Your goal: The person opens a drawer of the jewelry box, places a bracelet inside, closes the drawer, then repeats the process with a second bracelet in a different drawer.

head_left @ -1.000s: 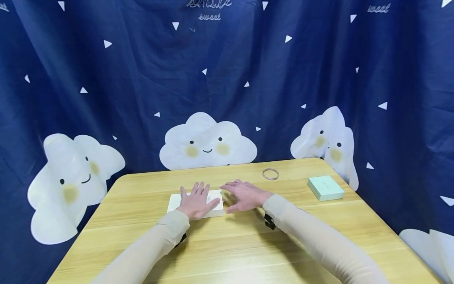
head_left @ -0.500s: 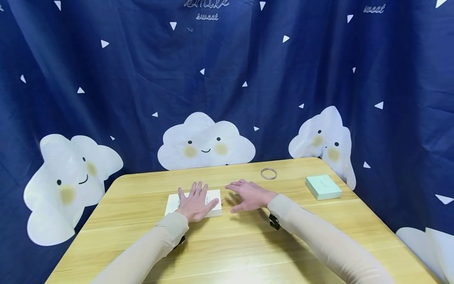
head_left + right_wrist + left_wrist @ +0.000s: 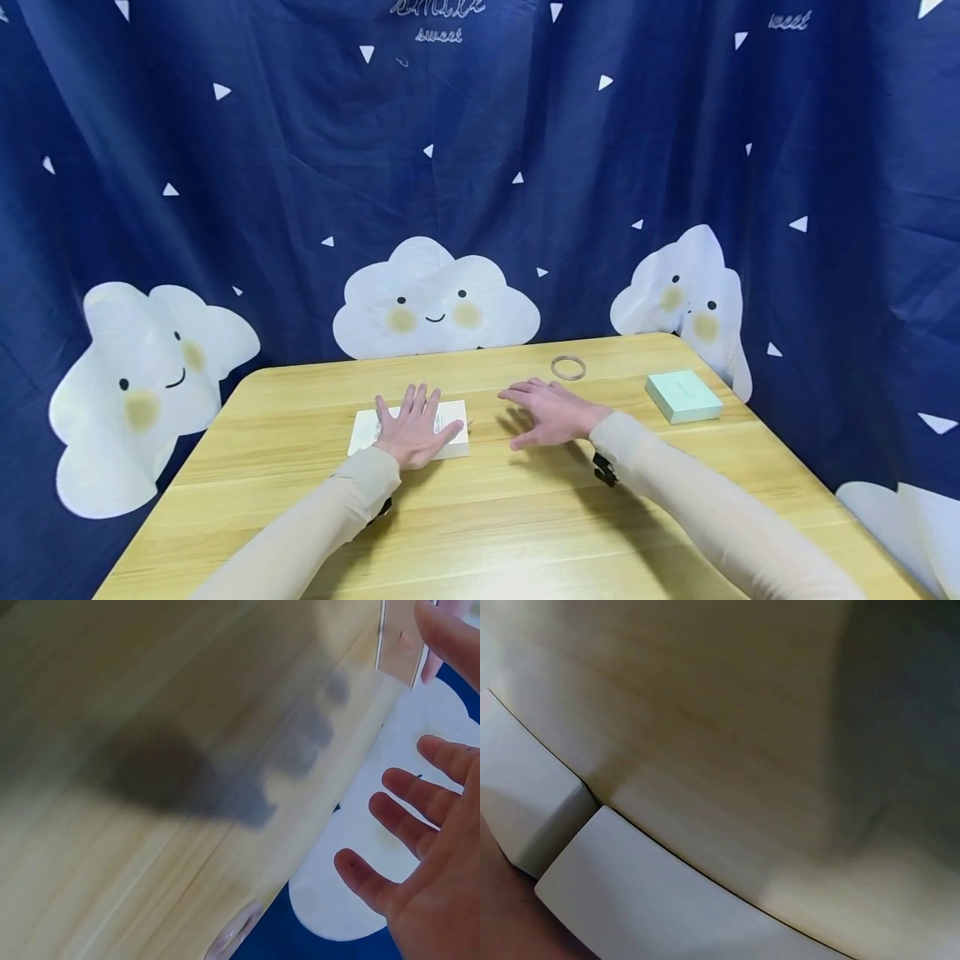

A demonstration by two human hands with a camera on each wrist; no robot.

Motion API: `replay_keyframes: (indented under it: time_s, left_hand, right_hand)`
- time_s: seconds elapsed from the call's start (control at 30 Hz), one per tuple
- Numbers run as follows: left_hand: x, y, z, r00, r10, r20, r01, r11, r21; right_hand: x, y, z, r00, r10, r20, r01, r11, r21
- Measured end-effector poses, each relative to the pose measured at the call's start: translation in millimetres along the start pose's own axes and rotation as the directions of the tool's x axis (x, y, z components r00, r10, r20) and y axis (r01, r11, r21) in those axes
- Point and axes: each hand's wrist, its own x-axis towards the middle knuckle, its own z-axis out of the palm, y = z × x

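Note:
My left hand rests with its fingers spread on top of the white boxes, covering their middle. Seen from the left wrist, two white blocks meet at a small step: a nearer one and a farther one. My right hand hovers over the table to the right of them, fingers loosely extended, holding nothing. In the right wrist view, a brownish end face with a small red mark shows beyond the right thumb.
A thin brownish ring lies near the table's back edge, beyond the right hand. Farther right sits a mint-green box. The wooden table ends at a dark blue curtain printed with clouds.
My right hand has drawn away from the white boxes' right end, moving rightward. The left hand keeps its place on top; the view has shifted slightly.

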Motion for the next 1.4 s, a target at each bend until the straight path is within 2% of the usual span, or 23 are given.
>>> replay_keyframes:
  time_s: [0.47, 0.8, 1.1, 1.4]
  left_hand:
    - [2.9, -3.3, 5.2, 1.0, 0.003, 0.001, -0.003, 1.0, 0.004]
    - [2.6, -3.7, 3.5, 1.0, 0.003, 0.0, -0.003, 1.0, -0.01]
    - [5.6, -7.7, 7.8, 1.0, 0.0, 0.008, 0.0, 1.0, -0.009]
    - [5.5, -8.1, 7.5, 1.0, -0.007, 0.004, 0.007, 1.0, -0.017]
  right_hand:
    - [-33.2, 35.3, -17.7, 0.999, 0.047, 0.008, -0.047, 0.999, 0.007]
    - [-60.9, 56.7, -32.9, 0.995, 0.103, 0.004, -0.103, 0.995, 0.002]
    - [-76.8, 79.7, -40.1, 0.986, 0.166, 0.021, -0.167, 0.986, 0.013]
    - [-89.4, 96.0, -46.8, 0.982, 0.187, 0.033, -0.186, 0.982, -0.015]
